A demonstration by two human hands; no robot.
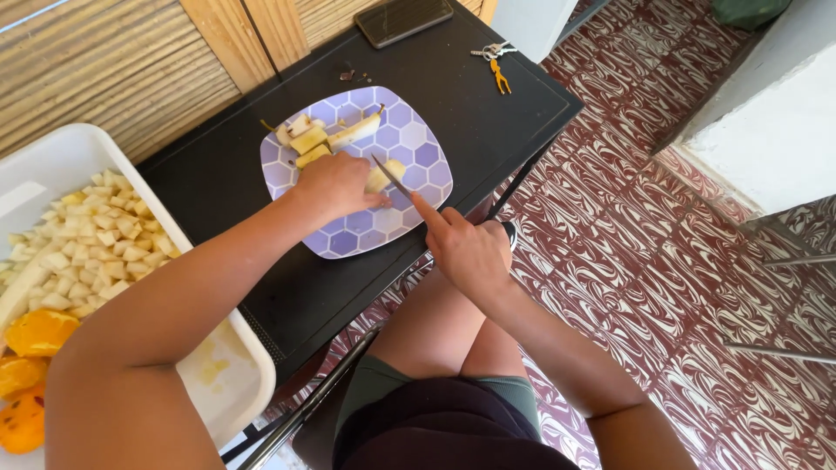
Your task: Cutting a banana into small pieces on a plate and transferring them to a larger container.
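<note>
My left hand (335, 184) presses down on a pale fruit piece (383, 177) in the middle of a purple hexagon-patterned plate (348, 235). My right hand (466, 248) grips a small knife (392, 177) with the index finger along its back; the blade rests on that piece. More cut fruit chunks (306, 139) and a longer peeled slice (355, 130) lie at the plate's far side.
The plate sits on a small black table (453, 96). A white tray (52, 165) at the left holds several diced fruit cubes (91, 252) and orange pieces (30, 348). A phone (402, 19) and keys (495, 61) lie at the table's far edge. Patterned floor to the right.
</note>
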